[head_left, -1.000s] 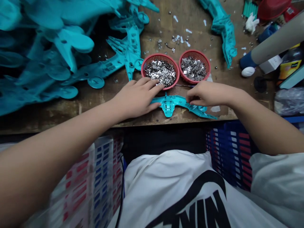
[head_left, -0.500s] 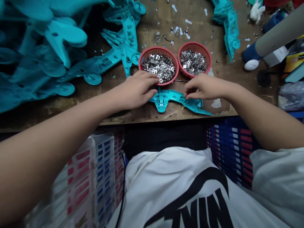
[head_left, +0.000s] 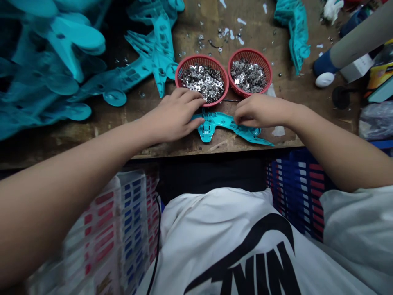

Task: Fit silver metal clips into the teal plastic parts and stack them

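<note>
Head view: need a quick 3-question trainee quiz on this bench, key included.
1. What fills the two red mesh baskets?
A) Small silver metal pieces
B) Teal plastic parts
C) White tissue

2. True or false: the right hand is lifting a basket off the wooden bench.

3. Fill in the blank: the heap of teal plastic parts lies to the person's ___ of the baskets.

Key: 1 A; 2 false; 3 left
</note>
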### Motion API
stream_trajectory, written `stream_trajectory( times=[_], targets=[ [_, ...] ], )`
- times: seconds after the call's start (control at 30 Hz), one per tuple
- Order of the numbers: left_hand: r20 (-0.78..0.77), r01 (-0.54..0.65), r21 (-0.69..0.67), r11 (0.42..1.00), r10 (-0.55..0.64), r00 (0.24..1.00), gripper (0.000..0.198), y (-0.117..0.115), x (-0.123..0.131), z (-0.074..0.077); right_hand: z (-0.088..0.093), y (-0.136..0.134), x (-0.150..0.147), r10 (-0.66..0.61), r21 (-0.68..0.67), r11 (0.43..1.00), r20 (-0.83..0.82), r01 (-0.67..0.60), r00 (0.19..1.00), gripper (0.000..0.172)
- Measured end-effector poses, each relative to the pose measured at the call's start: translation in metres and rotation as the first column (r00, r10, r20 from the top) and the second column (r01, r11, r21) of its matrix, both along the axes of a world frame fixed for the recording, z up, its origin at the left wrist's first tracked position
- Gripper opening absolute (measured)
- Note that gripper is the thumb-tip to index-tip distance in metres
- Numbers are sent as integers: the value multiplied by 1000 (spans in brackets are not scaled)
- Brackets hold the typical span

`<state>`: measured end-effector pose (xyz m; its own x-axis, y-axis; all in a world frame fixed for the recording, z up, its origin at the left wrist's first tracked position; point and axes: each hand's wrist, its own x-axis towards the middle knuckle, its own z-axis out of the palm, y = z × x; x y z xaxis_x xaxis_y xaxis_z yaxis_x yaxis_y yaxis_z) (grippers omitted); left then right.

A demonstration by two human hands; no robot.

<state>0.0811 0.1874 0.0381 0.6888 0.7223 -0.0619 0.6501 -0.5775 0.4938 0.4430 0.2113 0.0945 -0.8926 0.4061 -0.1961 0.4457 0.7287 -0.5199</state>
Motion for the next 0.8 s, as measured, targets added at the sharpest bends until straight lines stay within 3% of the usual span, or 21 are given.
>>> stream_trajectory(
  times=[0.17,0.3,0.6,0.8],
  targets=[
    [20,-67,61,996,66,998,63,-7,-5,6,4,1,4,7,38,999,-10,-7,1000,24],
    [-13,-88,92,992,90,996,71,-13,-3,11,4,2,7,-28,51,998,33,26,999,24],
    [31,-79,105,991,76,997,65,-9,-1,-2,3,2,3,-6,14,1000,27,6,1000,20],
    [90,-102,48,994,97,991,60,-8,-3,-6,0,-3,2,0,86,996,63,-6,998,24]
  ],
)
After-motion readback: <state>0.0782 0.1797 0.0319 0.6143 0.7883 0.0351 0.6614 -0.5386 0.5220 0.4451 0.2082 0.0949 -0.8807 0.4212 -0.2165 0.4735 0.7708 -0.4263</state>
